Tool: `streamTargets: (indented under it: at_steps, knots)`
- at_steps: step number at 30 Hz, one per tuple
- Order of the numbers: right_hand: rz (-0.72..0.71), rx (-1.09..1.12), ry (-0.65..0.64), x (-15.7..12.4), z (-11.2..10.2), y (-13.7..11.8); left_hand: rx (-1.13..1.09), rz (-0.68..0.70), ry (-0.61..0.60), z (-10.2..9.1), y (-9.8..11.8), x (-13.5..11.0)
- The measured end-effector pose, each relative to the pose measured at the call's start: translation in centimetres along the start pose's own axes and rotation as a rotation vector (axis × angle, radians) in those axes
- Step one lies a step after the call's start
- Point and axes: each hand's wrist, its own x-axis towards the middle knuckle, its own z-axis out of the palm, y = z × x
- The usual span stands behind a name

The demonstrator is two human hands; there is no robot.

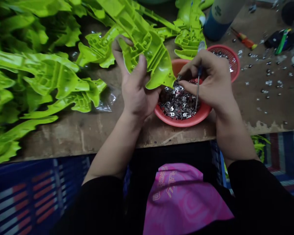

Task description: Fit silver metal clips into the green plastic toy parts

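Note:
My left hand (pixel 134 86) is closed around a lime-green moulded plastic shell (pixel 147 45), holding it tilted over a red bowl (pixel 183 121). The bowl is full of small shiny metal clips (pixel 177 102). My right hand (pixel 209 80) pinches one small metal clip at the shell's lower tip, just above the bowl. The same hand also carries a thin tool with a blue handle and metal shaft (pixel 198 86) between its fingers.
Many more green plastic shells (pixel 39 75) are heaped over the left and back of the worn wooden table (pixel 88 130). A second red basket (pixel 226 57), a blue cylinder (pixel 214 27), an orange screwdriver (pixel 245 40) and scattered small metal parts (pixel 269 81) lie at the right.

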Motion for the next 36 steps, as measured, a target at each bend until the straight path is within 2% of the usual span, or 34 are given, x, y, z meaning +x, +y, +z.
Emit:
streamTargets:
  at_steps: [2,4,9,11,15,17,19,22,27,31,34,36]
  knots:
    - [0.008,-0.054,0.002,0.0,0.1,0.1,0.002,0.189,-0.002,0.3,-0.3,-0.3]
    - [0.014,-0.118,-0.010,0.0,-0.1,-0.1,0.016,0.249,0.006,0.4,-0.3,-0.4]
    - [0.015,-0.273,-0.086,0.1,-1.1,-0.8,-0.026,0.254,0.040,0.1,-0.2,0.3]
    - [0.011,-0.363,-0.196,0.2,-1.4,-0.9,-0.058,0.270,0.048,0.3,-0.2,0.5]
    - [0.014,-0.562,-0.506,0.3,-0.8,-0.7,-0.109,0.260,0.114,1.6,0.5,0.3]
    - [0.016,-0.605,-0.570,0.4,-0.2,-0.5,-0.148,0.237,0.153,2.0,1.0,0.2]
    - [0.004,-0.608,-0.574,0.4,0.3,-0.4,-0.184,0.232,0.189,2.1,1.3,0.3]
    - [0.016,-0.523,-0.495,0.4,0.5,-0.4,-0.197,0.230,0.200,1.6,1.2,0.7]
    - [0.097,-0.198,-0.181,0.5,-0.4,0.1,-0.040,0.183,0.174,0.6,0.6,0.7]
    - [0.141,0.120,-0.032,0.5,-0.2,0.6,0.077,0.164,0.071,1.0,0.9,-0.1]
    - [0.155,0.337,0.082,0.2,0.8,-0.2,0.054,0.168,-0.026,1.6,0.9,-0.9]
    - [0.139,0.427,0.145,-0.2,1.6,-1.0,0.034,0.116,-0.076,1.6,0.5,-1.3]
